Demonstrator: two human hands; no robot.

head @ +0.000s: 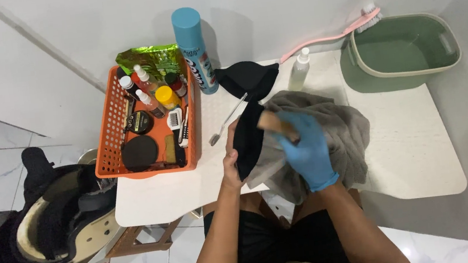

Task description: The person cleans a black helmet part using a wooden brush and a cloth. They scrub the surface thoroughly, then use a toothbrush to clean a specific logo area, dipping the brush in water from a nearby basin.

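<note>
lower left of the frame: a helmet (56, 222), upturned, showing dark padding inside a cream shell. left of centre: an orange basket (107, 146) on a white table (412, 152), holding small bottles, round tins and a green foil pouch (149, 59); just right of it stands a tall blue spray can (192, 48). centre: the left hand (231, 161), bare, is clamped on the lower edge of a black pad (248, 138), which stands roughly upright above and to the right of the hand; a toothbrush (227, 120) lies on the table close above the hand. a second black pad (248, 77) lies further up, near the can. right of centre: the right hand (306, 149), in a blue glove, is closed on a wooden-handled brush (274, 125) whose far end meets the black pad; the pad lies immediately left of this hand. under both hands a grey towel (345, 130) is heaped. upper centre right: a clear bottle (299, 68) and a pink long-handled brush (329, 35). upper right: a green basin (401, 51) at the table's far corner
</note>
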